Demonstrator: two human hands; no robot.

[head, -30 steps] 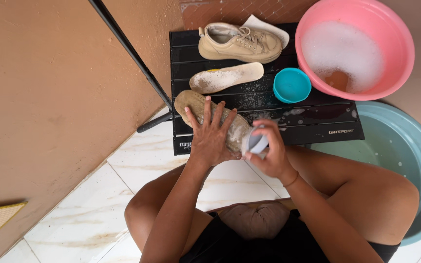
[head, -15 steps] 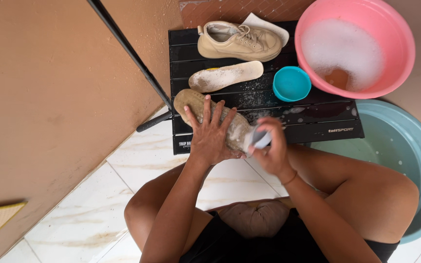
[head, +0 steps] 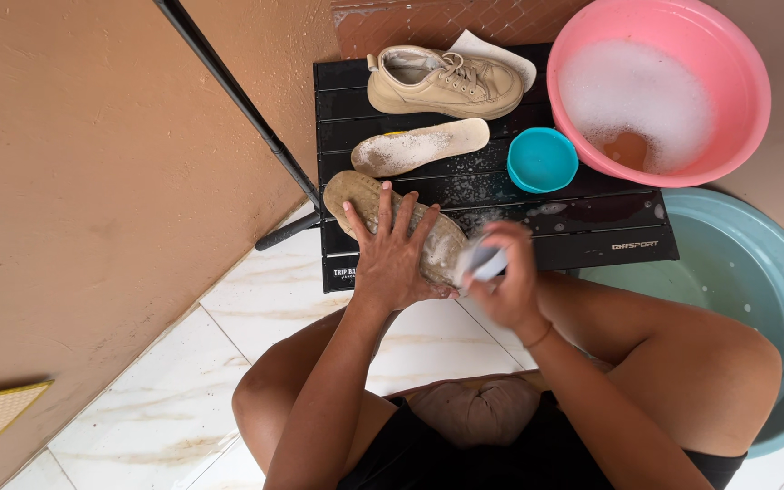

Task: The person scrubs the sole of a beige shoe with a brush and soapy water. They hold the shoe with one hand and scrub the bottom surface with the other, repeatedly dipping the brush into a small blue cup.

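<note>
My left hand presses flat on the sole-up shoe on the table; right hand grips brush at its heel. Suds on sole; second shoe and insole wait.

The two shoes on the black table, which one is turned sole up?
The shoe under the left hand, sole up at the table's near edge. The other shoe sits upright at the far edge.

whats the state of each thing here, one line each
left hand: spread flat, pressing the shoe down
right hand: closed around a brush
brush: gripped, at the shoe's heel end
shoe: sole up on the black table, soapy
second shoe: upright, laced, untouched
insole: lying flat, flecked with foam
pink basin: holds foamy water
blue cup: standing open on the table
black table: wet, foam-spattered
</note>
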